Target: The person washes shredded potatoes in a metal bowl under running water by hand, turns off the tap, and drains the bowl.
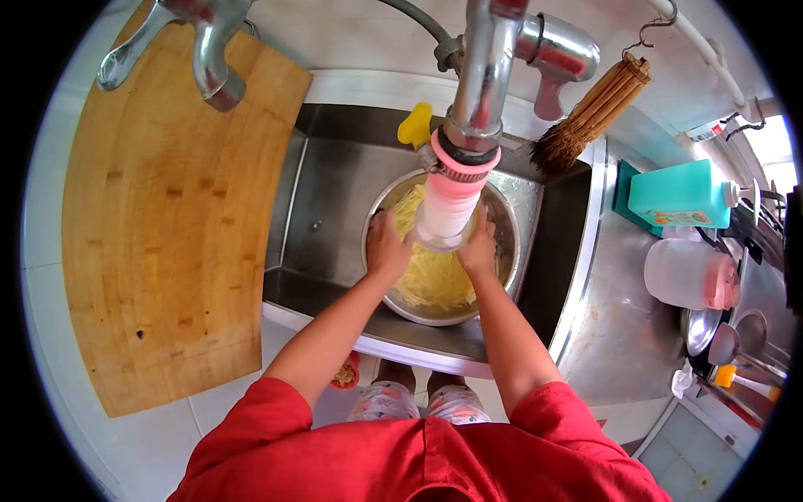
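A round metal bowl [435, 320] stands in the steel sink, holding pale yellow shredded strips [433, 280] in what looks like water. My left hand [390, 244] reaches into the bowl's left side, touching the strips. On the right side of the bowl is my right hand [478, 243], near its inner wall. Fingertips of both hands are partly hidden among the strips and behind the tap's pink and white nozzle [452, 201], which hangs over the bowl between them.
Left of the sink [330, 167] lies a large wooden board [167, 209]. A yellow item [415, 125] is at the sink's back edge. A bamboo brush [594, 113] hangs at the upper right. Rightward stand a green bottle [679, 194], a pink-lidded jar [690, 273] and ladles [724, 343].
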Demonstrator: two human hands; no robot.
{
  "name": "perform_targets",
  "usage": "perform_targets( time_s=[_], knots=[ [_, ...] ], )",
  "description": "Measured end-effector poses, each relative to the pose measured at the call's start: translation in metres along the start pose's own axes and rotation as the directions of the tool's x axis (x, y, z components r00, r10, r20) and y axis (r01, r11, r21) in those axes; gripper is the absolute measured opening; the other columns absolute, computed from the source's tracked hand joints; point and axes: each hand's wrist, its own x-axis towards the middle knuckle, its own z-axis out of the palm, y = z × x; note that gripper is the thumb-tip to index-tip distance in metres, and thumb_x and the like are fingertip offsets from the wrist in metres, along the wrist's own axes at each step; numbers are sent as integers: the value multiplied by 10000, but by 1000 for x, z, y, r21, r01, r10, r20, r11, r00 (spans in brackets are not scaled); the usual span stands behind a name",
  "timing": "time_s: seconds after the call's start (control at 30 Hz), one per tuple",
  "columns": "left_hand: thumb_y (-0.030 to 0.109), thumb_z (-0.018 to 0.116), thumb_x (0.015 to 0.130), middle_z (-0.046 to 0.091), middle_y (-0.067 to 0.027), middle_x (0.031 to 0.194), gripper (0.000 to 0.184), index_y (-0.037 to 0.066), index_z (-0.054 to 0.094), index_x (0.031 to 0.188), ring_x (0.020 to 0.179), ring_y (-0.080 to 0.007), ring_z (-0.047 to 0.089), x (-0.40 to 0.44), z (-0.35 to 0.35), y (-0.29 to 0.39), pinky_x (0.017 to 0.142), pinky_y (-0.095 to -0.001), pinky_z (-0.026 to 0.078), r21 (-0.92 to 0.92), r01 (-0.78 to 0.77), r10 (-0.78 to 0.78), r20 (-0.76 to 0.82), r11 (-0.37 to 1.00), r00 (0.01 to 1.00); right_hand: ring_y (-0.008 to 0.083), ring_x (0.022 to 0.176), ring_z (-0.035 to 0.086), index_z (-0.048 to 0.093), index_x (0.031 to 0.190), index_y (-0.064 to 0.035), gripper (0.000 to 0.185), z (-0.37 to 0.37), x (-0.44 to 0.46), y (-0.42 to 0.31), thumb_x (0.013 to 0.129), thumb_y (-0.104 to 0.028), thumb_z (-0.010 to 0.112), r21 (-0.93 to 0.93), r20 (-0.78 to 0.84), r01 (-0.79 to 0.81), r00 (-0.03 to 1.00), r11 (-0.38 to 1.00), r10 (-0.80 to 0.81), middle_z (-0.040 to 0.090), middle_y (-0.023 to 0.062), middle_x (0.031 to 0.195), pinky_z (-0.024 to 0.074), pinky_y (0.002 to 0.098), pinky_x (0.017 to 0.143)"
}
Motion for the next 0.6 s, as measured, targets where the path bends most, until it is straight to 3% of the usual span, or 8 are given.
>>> perform_targets(
  time_s=[0.1,0.13,0.2,0.3,0.43,0.5,0.53,0.6],
  knots=[
    [447,612,805,461,-215,1340,755,40,365,1391,1267,-339,420,9,42,-18,1037,-403,345,-123,105,-118,-102,987,988,421,1275,394,287,1433,-28,953,27,14,20,724,-500,714,122,224,-120,970,985,90,353,286,1404,359,418,1028],
    [461,602,811,451,-202,1358,764,39,355,1398,1269,-321,424,11,38,-4,1027,-399,352,-354,246,-256,20,902,967,397,1274,417,292,1422,10,987,33,18,26,719,-548,703,220,355,-114,934,969,29,394,301,1377,363,392,1028],
    [456,598,821,477,-182,1338,714,31,410,1365,1226,-267,470,19,34,13,956,-378,404,-583,589,-489,342,560,803,379,1257,443,311,1402,42,970,46,11,32,724,-527,710,280,317,-56,948,958,-37,442,299,1336,365,373,1026],
    [462,602,821,579,-155,1208,614,24,534,1246,1106,-208,547,0,23,34,858,-344,453,-583,604,-557,288,544,779,354,1235,475,341,1374,79,928,50,0,35,737,-480,720,427,252,-11,962,904,-107,489,292,1299,371,352,1019],
    [362,702,803,427,-89,1353,732,37,381,1375,1223,-209,401,-10,-13,58,1012,-349,336,-651,551,-351,425,522,834,335,1193,513,439,1297,95,769,-16,-29,-15,745,-349,739,611,243,-122,969,782,-39,521,272,1270,390,351,999],
    [324,738,783,463,-94,1321,721,16,411,1346,1195,-208,435,-13,-25,57,989,-341,364,-687,358,-119,371,632,921,340,1167,527,476,1251,87,699,-8,-28,-7,736,-303,742,515,115,-35,993,856,-29,548,262,1229,398,362,990],
    [241,687,790,660,-100,1045,408,28,600,1126,944,-175,613,-15,-24,59,794,-322,476,-643,210,-112,190,736,975,346,1142,540,514,1205,80,631,-6,-27,-3,726,-258,745,401,-8,41,999,915,-41,575,251,1188,407,373,981],
    [233,693,783,660,-111,1045,405,26,601,1119,948,-207,621,-17,-36,62,803,-336,478,-574,101,1,175,813,985,352,1126,541,514,1215,47,619,-21,-27,-2,719,-245,743,339,55,46,996,940,-68,551,245,1218,409,375,980]
  ],
)
